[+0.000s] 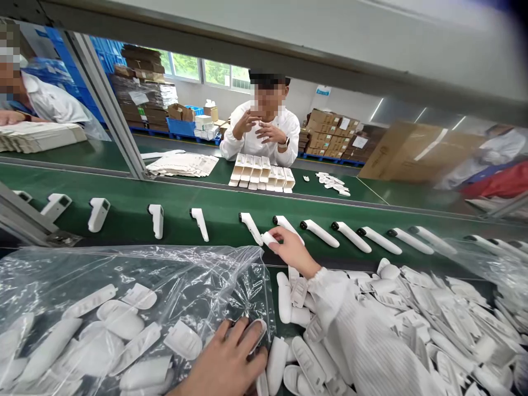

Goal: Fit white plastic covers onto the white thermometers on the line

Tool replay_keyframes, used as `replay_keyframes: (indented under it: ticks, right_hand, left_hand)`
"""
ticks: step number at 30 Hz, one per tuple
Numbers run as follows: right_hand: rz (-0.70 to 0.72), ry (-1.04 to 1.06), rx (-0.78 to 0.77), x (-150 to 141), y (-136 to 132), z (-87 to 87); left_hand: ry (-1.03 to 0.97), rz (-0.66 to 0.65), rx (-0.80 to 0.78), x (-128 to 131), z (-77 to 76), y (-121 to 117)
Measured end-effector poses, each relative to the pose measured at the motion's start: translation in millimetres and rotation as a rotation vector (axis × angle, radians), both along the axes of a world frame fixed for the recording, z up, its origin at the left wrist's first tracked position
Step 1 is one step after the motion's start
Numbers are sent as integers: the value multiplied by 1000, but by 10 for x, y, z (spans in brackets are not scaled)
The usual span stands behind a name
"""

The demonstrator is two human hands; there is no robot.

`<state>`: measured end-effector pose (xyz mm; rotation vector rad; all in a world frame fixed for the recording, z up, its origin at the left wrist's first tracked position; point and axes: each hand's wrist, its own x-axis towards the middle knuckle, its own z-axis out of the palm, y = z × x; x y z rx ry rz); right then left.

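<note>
My right hand (293, 252) reaches over the near edge of the green conveyor belt, thumb and fingers pinched on a small white plastic cover (269, 239). That cover is beside the lower end of a white handheld thermometer (251, 227) lying on the belt. My left hand (231, 357) is low in the middle, its fingers curled over another white plastic cover (256, 334) at the edge of a clear plastic bag (165, 275). Part of this cover is hidden by the fingers. Several white covers (124, 319) lie in the bag.
More thermometers (319, 233) lie spaced along the conveyor belt (223, 231). Loose covers (412, 308) are heaped at the right. Across the belt, a person (264, 126) sits behind white boxes (251, 170). A metal post (107, 104) rises at the left, below an overhead beam (289, 60).
</note>
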<state>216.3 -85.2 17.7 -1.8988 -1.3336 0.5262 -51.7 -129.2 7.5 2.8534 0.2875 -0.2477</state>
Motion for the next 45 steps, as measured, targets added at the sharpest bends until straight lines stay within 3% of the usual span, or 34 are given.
replay_keyframes:
  ticks: [5,9,13,16,18,20,21,23,25,31,36,40,45]
  right_hand:
    - [-33,-318,-172,-90,474,-293]
    - [-71,-431,-210,-129,546,-462]
    - [-46,-497,-234,-45,517,-479]
    - [-55,-508,-224,13,350,-323]
    - [-18,-439,-82,-9,123,-125]
    - [164,-267,123,-91,-172,112]
    - [337,-152,167,-146,-328,226]
    - [642,-24,109,-258,-616,407]
    - [724,-33,9,-341,-836,499]
    - [560,-83,-184,-300,-1133,449]
    - [317,-17,-192,-102,-1143,398]
    - [114,228,-94,47,-863,235]
    - [56,392,48,84,-147,-43]
  left_hand:
    - [0,-29,71,-8,-62,88]
    - [3,73,78,35,-43,209]
    - [-75,239,49,124,-21,385]
    - [-135,370,-75,209,37,514]
    - [-156,427,-162,259,119,574]
    - [-170,427,-197,306,226,611]
    - [-170,406,-204,331,283,622]
    - [-152,343,-224,390,385,633]
    - [-106,275,-269,467,456,637]
    - [-128,144,-519,708,455,700]
    - [-177,245,-709,766,289,801]
    - [-212,424,-875,696,76,686]
    - [-106,424,-1235,588,-92,488]
